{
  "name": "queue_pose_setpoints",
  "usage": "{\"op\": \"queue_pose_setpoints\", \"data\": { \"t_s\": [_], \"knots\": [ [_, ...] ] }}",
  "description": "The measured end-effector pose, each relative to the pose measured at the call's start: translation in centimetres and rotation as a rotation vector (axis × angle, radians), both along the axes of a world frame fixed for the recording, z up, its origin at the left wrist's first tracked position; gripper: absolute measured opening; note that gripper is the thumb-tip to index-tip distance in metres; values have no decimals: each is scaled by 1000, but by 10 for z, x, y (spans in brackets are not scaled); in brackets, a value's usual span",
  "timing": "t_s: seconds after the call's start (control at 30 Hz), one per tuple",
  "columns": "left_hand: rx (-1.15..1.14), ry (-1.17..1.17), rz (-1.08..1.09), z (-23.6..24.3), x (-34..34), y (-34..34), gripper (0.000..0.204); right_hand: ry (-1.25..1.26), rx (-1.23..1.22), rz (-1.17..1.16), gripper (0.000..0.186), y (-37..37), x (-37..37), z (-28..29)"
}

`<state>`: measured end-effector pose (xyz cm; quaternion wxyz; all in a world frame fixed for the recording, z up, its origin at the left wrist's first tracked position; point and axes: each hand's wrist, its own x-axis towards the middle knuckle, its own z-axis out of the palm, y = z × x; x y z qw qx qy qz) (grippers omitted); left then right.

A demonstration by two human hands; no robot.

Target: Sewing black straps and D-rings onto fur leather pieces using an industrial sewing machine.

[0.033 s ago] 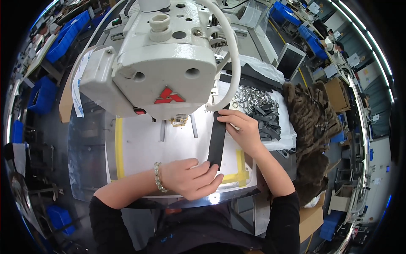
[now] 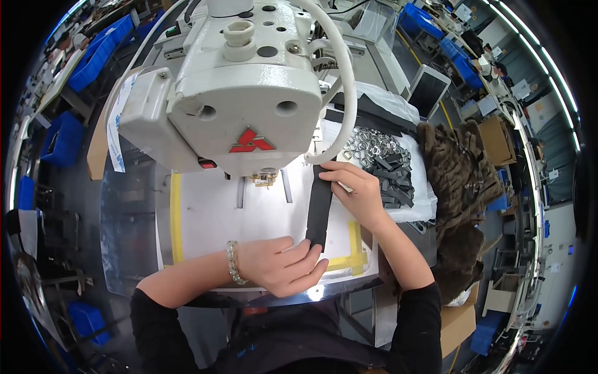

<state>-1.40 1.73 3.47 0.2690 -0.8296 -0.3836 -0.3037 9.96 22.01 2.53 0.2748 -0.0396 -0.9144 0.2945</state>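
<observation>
A long dark grey strip point(image 2: 319, 212) lies upright along the right side of the white work sheet point(image 2: 215, 227), which is edged with yellow tape. My right hand point(image 2: 361, 196) grips the strip's upper end between thumb and fingers. My left hand point(image 2: 277, 265), with a beaded bracelet at its wrist, touches the lower end with curled fingertips. Above the sheet is a white industrial sewing machine head point(image 2: 246, 100) with a brass-coloured foot point(image 2: 265, 178). Two narrow slots show in the sheet left of the strip.
To the right lie metal rings point(image 2: 367, 143), short dark pieces point(image 2: 389, 184), longer dark strips point(image 2: 367, 109) and brown fur-like material point(image 2: 455, 168). A tablet point(image 2: 427, 90) stands behind them. Blue bins point(image 2: 62, 137) and other workbenches line both sides. A cardboard box point(image 2: 458, 324) is at lower right.
</observation>
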Motion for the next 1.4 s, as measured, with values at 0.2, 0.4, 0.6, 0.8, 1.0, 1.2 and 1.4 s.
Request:
{"op": "queue_pose_setpoints", "data": {
  "t_s": [0.2, 0.4, 0.6, 0.8, 1.0, 1.2, 1.4],
  "knots": [
    [-59, 77, -89, -11, 2, -13, 17, 137, 189, 139, 24, -1, -9, -13],
    [-136, -114, -109, -13, 2, -17, 16, 17, 38, -93, 21, -1, -12, -16],
    [-235, -303, -181, -18, 10, -19, 17, -26, -330, -306, 13, 9, -14, -13],
    [-242, -346, -195, -19, 11, -17, 20, -20, -50, -358, 20, 22, -13, 2],
    [-329, -447, -52, -21, -5, -15, 23, -188, 10, -399, 27, 11, 2, 43],
    [-312, -595, -47, -10, -13, -13, 20, -451, -115, 127, 55, 9, 8, 41],
    [-390, -444, -156, -7, -2, -31, 23, -440, 244, 107, 61, 23, -6, 1]
  ]
}}
